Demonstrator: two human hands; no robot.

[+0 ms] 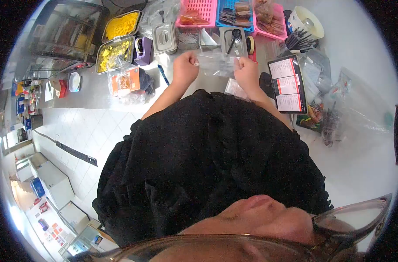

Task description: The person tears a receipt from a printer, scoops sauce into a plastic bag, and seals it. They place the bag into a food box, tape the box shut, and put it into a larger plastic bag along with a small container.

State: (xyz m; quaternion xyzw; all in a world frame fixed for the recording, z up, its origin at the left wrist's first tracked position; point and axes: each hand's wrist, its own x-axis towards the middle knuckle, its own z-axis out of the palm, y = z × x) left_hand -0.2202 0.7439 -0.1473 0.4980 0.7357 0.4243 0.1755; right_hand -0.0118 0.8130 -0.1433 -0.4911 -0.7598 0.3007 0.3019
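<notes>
A clear plastic bag (217, 64) is stretched between my two hands above the steel counter (87, 98). My left hand (186, 67) is closed in a pinch on the bag's left end. At the other end, my right hand (247, 72) grips it with curled fingers. I cannot make out anything inside the bag. Close to my right wrist lies another small clear packet (237, 88). A blue pen (163, 74) rests on the counter left of my left hand.
Beyond my hands stand a lidded steel container (164, 39), trays of yellow food (121, 26), a purple tape dispenser (143, 51) and pink (197, 12) and blue baskets (234, 15). A tablet (287, 85) lies to the right, near a holder of dark utensils (298, 41).
</notes>
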